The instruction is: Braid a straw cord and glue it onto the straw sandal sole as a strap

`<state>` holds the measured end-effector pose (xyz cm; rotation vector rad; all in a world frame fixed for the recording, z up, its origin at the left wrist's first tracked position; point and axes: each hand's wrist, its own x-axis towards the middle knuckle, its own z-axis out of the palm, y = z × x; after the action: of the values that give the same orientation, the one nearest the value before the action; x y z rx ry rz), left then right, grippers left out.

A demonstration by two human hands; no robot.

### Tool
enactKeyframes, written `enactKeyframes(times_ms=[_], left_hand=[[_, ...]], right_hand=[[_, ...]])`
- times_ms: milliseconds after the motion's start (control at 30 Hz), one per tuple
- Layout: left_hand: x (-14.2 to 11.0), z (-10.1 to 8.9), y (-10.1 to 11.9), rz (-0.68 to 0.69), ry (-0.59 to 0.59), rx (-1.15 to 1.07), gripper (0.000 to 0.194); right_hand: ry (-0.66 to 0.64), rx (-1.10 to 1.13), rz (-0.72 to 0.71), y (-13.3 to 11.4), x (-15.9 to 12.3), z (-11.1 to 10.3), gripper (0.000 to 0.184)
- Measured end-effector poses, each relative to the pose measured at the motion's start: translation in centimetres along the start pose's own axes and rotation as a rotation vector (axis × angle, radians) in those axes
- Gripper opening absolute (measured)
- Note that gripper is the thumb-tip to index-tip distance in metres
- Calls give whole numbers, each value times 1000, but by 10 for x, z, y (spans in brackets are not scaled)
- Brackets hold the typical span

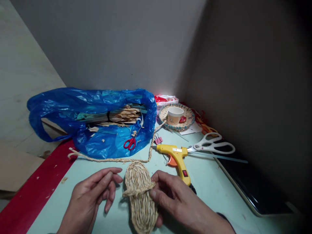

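Note:
A small straw slipper (143, 213), coiled from braided cord into an oval sole with a braided strap across it, is at the bottom middle. My right hand (170, 196) grips its right edge, thumb and forefinger at the strap's right end. Just left of the slipper, my left hand (95, 191) is held with loosely curled fingers apart, touching nothing. Beyond both hands a long braided straw cord (109, 160) runs across the table and bends up toward the basket. To the right of the slipper lies a yellow glue gun (176, 154), its nozzle pointing left.
A blue plastic bag (92, 146) holding a straw bundle (122, 117) lies at the back left, red scissors (130, 143) on it. White scissors (214, 143), a pink binder clip (158, 140), a round woven tray (167, 127) with a paper cup (175, 116), and a dark tablet (253, 185) are rightward.

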<state>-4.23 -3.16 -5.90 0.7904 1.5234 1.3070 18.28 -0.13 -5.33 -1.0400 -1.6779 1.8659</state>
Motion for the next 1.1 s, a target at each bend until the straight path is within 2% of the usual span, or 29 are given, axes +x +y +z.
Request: enactKeyframes(times_ms=[167, 300, 533, 733, 867, 967, 1100], left_hand=[[2, -7, -5, -2, -8, 69, 36], [5, -11, -8, 3, -28, 97, 32], [4, -9, -8, -27, -60, 43, 36], [2, -8, -7, -7, -83, 81, 38], [-1, -12, -7, 17, -97, 126, 38], [-5, -12, -6, 28, -114, 145, 40], [-6, -10, -5, 37, -181, 196, 34]], right_hand=[[5, -5, 23, 7, 1, 2, 24], [24, -74, 30, 10, -2, 3, 17], [12, -186, 89, -5, -8, 3, 16], [101, -573, 131, -15, -13, 4, 26], [54, -623, 198, -17, -15, 4, 26], [66, -679, 241, -16, -16, 6, 26], [50, -762, 215, -15, -16, 7, 26]])
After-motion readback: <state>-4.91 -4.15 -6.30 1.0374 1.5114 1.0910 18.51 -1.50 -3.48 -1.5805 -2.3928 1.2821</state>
